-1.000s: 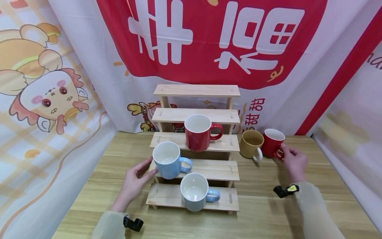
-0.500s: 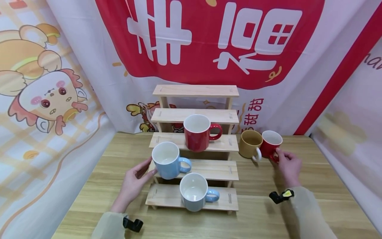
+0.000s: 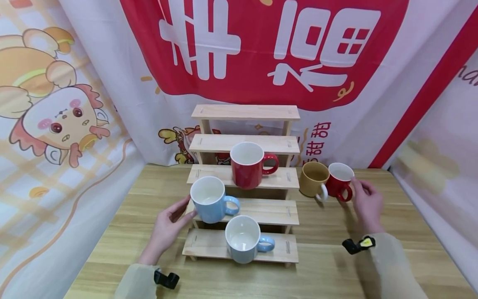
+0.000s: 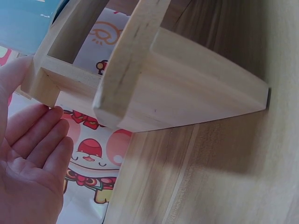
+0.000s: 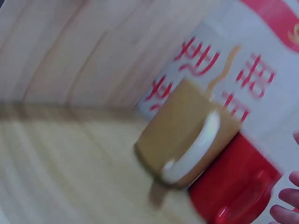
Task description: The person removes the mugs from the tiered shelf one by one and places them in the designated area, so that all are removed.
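– If 12 o'clock is the far side of the head view, what lies nearest?

– Left sleeve at 7, right sleeve at 4, each with a small black device at the cuff.

– Next out?

– Grey-blue mug at 6, upright on the lowest step of a wooden stand, handle toward 3.

– Left hand?

– Between 7 and 8. Grip slack: fingers extended, clasping nothing. Left-wrist view puts fingertips at a wooden corner of the stand; thumb by the light-blue mug.

– And that mug?

– At 7, upright on the second step, handle to 3.

– Right hand?

– Nearly 4, over the desk. Grip parted, fingers round nothing; fingertips just beside the red desk mug. Contact: cannot tell.

– Where is that one standing?

– On the desk, between 3 and 4, upright, handle toward 5. Tan mug just beside it, on its 9 o'clock side; white handle, also toward 5.

– Farther?

– Red step mug near dial centre, on the third step, handle to 3. Beyond, at 12, white cloth with a red panel and white characters.
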The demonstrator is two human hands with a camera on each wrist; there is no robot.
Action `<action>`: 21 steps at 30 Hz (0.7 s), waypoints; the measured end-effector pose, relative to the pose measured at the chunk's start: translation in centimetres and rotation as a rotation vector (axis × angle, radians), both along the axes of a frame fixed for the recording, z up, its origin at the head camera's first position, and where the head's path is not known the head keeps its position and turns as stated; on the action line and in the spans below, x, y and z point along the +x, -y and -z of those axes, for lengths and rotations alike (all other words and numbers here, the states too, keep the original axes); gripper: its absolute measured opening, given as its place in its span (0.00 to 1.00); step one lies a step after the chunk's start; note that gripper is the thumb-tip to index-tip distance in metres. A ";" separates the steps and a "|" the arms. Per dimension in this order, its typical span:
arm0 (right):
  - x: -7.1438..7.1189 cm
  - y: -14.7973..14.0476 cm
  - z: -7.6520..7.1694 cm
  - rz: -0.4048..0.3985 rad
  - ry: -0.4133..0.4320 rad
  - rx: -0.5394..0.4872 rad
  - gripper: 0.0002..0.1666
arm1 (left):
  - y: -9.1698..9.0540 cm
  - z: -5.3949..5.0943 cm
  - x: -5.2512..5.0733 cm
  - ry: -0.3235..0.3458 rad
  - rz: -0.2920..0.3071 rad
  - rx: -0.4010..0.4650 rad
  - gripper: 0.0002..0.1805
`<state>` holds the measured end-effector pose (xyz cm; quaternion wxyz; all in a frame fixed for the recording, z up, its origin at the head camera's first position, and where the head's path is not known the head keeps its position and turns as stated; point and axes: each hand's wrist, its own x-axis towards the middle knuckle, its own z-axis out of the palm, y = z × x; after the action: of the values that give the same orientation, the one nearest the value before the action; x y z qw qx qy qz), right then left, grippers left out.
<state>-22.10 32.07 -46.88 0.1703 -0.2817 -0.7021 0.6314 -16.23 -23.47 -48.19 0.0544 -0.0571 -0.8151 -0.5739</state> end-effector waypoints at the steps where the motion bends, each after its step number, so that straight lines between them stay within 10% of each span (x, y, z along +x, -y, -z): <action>1: -0.1 0.1 -0.7 -0.002 -0.024 -0.011 0.35 | 0.0 0.0 0.0 -0.003 0.002 0.000 0.35; 14: -0.1 4.3 -11.4 -0.252 -0.087 0.195 0.39 | 0.2 0.1 -0.1 -0.001 0.012 -0.006 0.36; 21: 1.0 9.4 -13.9 -0.491 -0.164 0.286 0.38 | 0.1 0.0 -0.1 -0.010 0.015 -0.004 0.35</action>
<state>-21.14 22.70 -33.01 0.1064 -0.0247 -0.8150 0.5691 -16.29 -23.61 -48.21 0.0540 -0.0661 -0.8154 -0.5725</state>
